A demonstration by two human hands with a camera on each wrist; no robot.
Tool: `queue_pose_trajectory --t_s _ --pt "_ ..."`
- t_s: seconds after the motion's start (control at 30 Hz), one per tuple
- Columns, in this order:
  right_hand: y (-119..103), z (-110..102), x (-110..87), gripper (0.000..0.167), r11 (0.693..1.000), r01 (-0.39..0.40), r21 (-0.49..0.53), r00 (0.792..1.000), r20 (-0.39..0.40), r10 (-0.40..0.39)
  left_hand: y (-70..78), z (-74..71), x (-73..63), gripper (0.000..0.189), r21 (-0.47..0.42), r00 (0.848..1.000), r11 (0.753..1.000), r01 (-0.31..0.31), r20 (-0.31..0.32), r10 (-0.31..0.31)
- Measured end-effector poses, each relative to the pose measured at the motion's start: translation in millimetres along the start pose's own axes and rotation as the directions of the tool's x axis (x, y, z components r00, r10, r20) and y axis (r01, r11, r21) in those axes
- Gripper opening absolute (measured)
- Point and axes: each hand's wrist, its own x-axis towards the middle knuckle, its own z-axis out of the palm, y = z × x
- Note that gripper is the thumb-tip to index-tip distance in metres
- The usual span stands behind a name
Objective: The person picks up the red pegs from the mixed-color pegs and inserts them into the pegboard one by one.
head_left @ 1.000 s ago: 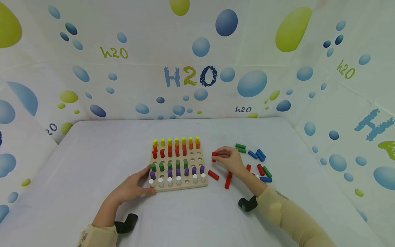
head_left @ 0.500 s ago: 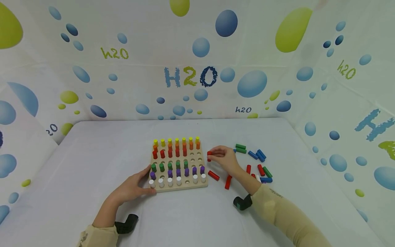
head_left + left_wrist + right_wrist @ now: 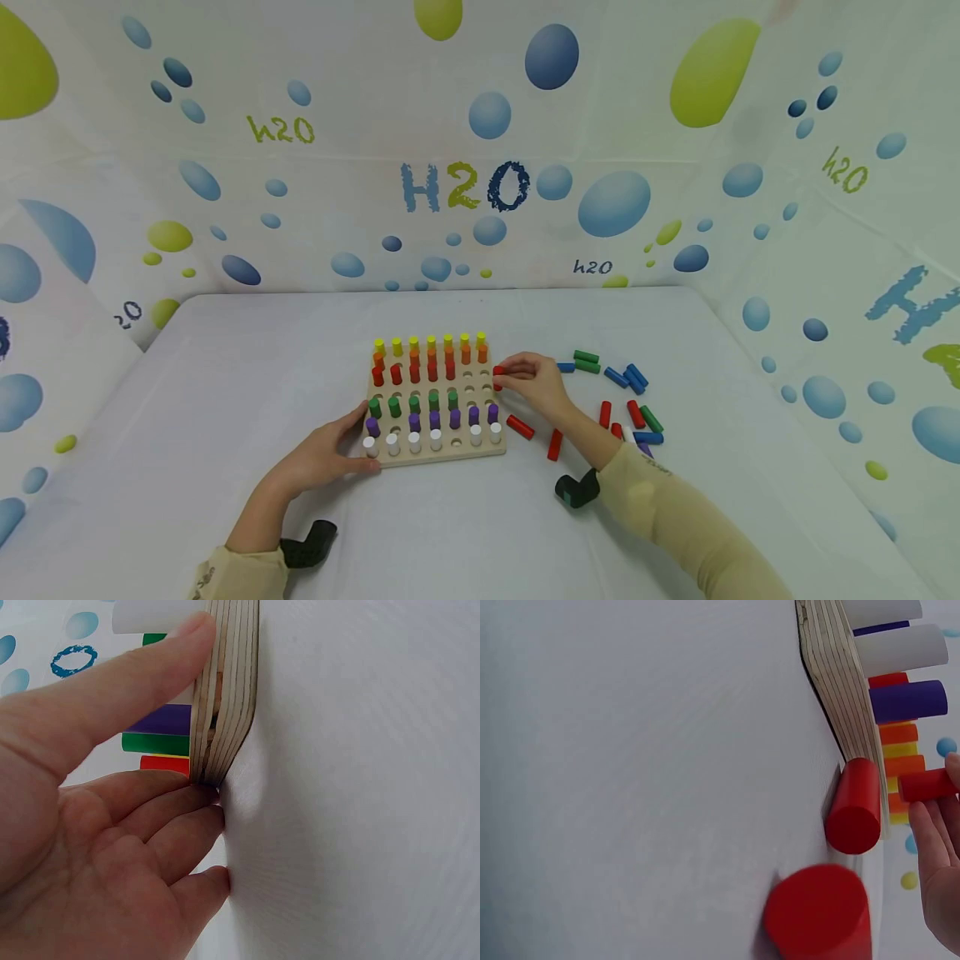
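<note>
A wooden pegboard [image 3: 467, 451] stands on the table with rows of upright yellow, orange, red, green, purple and white pegs; bare holes show in several rows. At its front left corner my left hand [image 3: 330, 450] rests with fairly straight fingers: the thumb lies on the front edge [image 3: 232, 675] and the other fingertips touch the left side. My right hand [image 3: 542, 390] pinches a red peg [image 3: 924, 785] between thumb and fingers, held upright at the board's right edge, level with the bare holes. Part of the right hand is cut off in the right wrist view.
Just right of the board lies a loose red peg [image 3: 521, 427], with another red peg [image 3: 554, 445] beyond it. Farther right are scattered green pegs [image 3: 587, 361], blue pegs [image 3: 634, 377] and several more red, white and purple ones, partly behind the right forearm.
My right hand has moved left with the red peg, from the table beside the board to the board's right edge. A blue peg behind it has come into view. The left hand stays put.
</note>
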Motion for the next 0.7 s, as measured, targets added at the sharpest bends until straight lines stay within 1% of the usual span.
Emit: queue_pose_trajectory --t_s 0.23,0.4,0.57,0.7 --pt "0.0 5.0 3.4 0.02 1.0 0.02 0.003 1.0 0.013 -0.02 0.5 0.6 -1.0 0.103 -0.001 1.0 1.0 0.004 0.001 -0.004" --pt "-1.4 8.7 5.6 0.019 1.0 0.018 0.023 1.0 0.013 -0.018 0.4 0.9 -1.3 0.102 -0.001 1.0 1.0 0.002 0.002 -0.002" --pt "-3.1 13.1 8.1 0.02 0.999 0.025 0.033 1.0 0.011 -0.026 0.2 0.7 -0.5 0.103 0.001 1.0 1.0 0.013 0.005 -0.013" --pt "-3.8 17.0 9.8 0.02 0.999 0.014 0.036 1.0 0.003 -0.014 0.7 0.6 -0.6 0.103 0.0 1.0 1.0 0.021 0.007 -0.021"
